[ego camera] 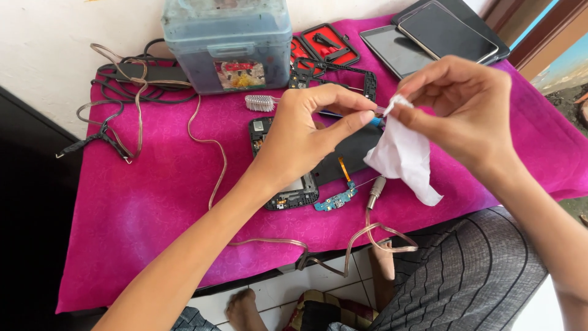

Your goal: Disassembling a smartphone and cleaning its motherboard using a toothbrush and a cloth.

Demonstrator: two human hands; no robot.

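Wiping seems the fair word for the pose: a white tissue [404, 156] is pinched at its top between the fingers of the right hand [462, 110], the rest of it hanging loose above the opened phone [288, 165]. The left hand [312, 132] is closed on a toothbrush [263, 102] — its bristle head sticks out to the left of the hand, while the far end of the handle meets the tissue where the two hands come together.

Below them the phone lies flat on the pink cloth [153, 202] that covers the desk, its back off and its inner parts showing. A small blue circuit strip [335, 200] rests just right of the phone's lower end, and a metal cable plug [375, 191] lies beside that strip. A clear, pinkish cable [211, 159] loops across the cloth left of the phone. Behind the phone stands a pale blue plastic box [226, 43], with a red-lined tool case [324, 46] just to its right and a black phone frame [334, 76] in front of the case. Further right of the case — two dark tablets [429, 37] stacked.
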